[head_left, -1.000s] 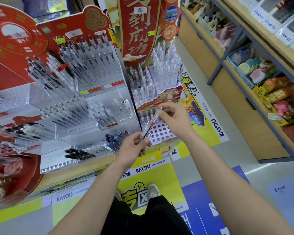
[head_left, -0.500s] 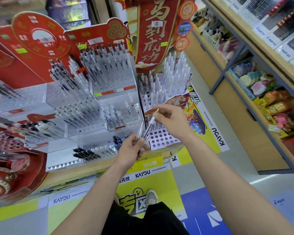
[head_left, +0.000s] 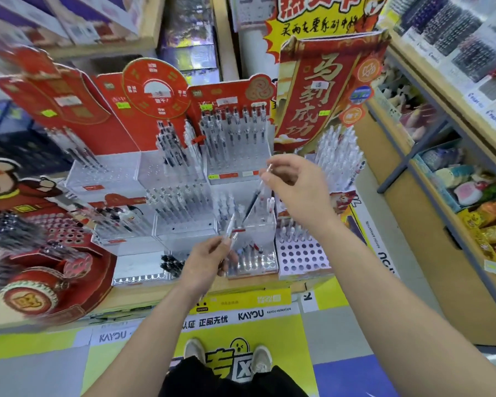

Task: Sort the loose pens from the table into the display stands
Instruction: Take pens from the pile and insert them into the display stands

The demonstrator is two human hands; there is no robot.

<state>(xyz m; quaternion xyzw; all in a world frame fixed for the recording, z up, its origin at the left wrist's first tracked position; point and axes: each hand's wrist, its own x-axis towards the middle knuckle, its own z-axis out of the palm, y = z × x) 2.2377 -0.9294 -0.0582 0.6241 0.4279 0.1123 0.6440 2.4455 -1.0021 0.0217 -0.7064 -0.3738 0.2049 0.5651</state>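
A slim clear-barrelled pen with a dark tip [head_left: 255, 194] is pinched near its upper end between the thumb and forefinger of the right hand [head_left: 297, 187], while the other fingers [head_left: 287, 164] are loosely curled above it. The pen is held tilted, tip down and to the left, over a clear acrylic tiered stand [head_left: 252, 222] set toward the right end of the wooden bench [head_left: 143, 299]. Whether the tip touches the stand cannot be told.

The left hand [head_left: 208, 260] is held lower, just above the front edge of the bench. Its fingers are curled round a small bundle of clear pens [head_left: 230, 229], whose ends stick up past the thumb; their number cannot be told.

Toward the back edge of the bench, a taller clear stand with a red cardboard back [head_left: 235, 144] is filled with upright pens. At the right front corner a white perforated stand with round holes [head_left: 301, 253] is seen, with pens only in its rear rows. A tall red banner with gold characters [head_left: 312, 90] rises at the back right corner. Several loose black pens [head_left: 171, 263] lie near the front edge, just left of the left hand. Much of the left end of the bench is blurred.
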